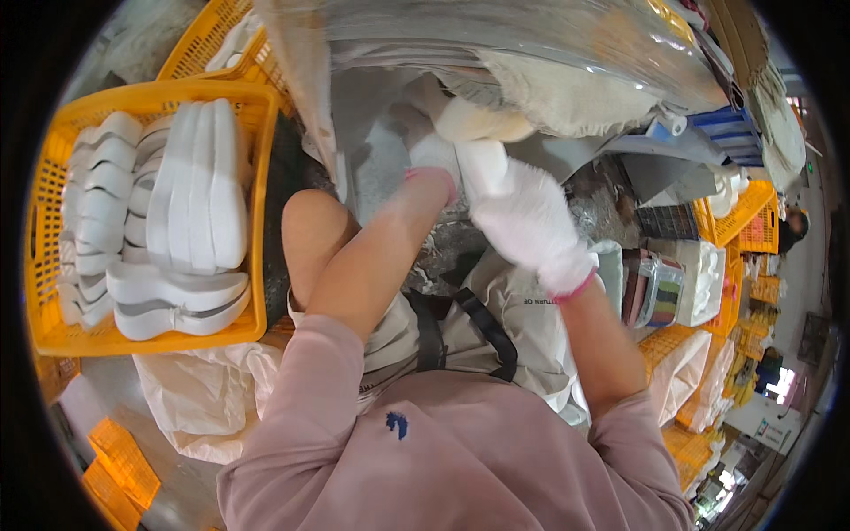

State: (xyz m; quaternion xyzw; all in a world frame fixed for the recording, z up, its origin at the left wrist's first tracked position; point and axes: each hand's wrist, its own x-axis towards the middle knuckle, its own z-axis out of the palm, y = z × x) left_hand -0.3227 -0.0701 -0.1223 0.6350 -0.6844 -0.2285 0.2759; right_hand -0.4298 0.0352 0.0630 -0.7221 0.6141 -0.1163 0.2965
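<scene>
White knit gloves with pink cuffs cover both my hands. My right hand (pixel 529 217), smeared by motion, is closed around a pale white foam piece (pixel 483 165), which sticks out past its fingers. My left hand (pixel 433 159) reaches in beside that piece, but its fingers are blurred and partly hidden, so its grip does not show. Just beyond the foam piece is a cream, rounded part (pixel 482 120) under a frayed cloth flap (pixel 580 93). Both hands are inside a recess with grey walls (pixel 372 97), dusted white.
At left stands an orange plastic crate (pixel 266 212) with several white, sole-shaped foam pieces (pixel 197 186). Clear plastic sheeting (pixel 531 40) hangs over the recess. More orange crates (pixel 757 221) and wrapped stacks (pixel 660 288) are at right. A pale sack (pixel 195 398) lies below the left crate.
</scene>
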